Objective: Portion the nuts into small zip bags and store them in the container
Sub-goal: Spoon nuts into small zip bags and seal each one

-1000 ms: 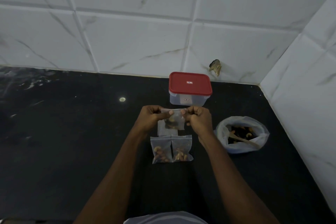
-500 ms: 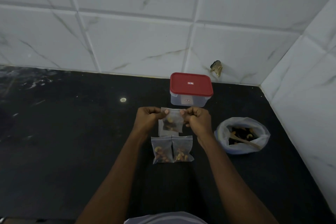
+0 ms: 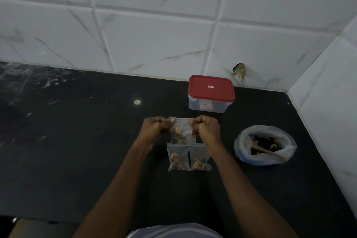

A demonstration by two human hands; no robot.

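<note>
A small clear zip bag (image 3: 181, 131) with mixed nuts hangs between my hands above the black counter. My left hand (image 3: 155, 128) pinches its top left corner and my right hand (image 3: 206, 128) pinches its top right corner. Two filled zip bags (image 3: 178, 158) (image 3: 200, 158) lie flat side by side just below it. The clear container with a red lid (image 3: 211, 91) stands shut behind my hands, near the wall. To the right sits an open plastic bag of nuts (image 3: 264, 145) with a wooden spoon (image 3: 268, 150) in it.
The black counter (image 3: 77, 150) meets white tiled walls at the back and on the right. A small pale round spot (image 3: 137, 102) lies on the counter left of the container. A chipped hole (image 3: 239, 70) marks the back wall.
The held zip bag hangs a little lower and straighter between my hands; my fingers have shifted slightly along its top edge. Everything else stays put.
</note>
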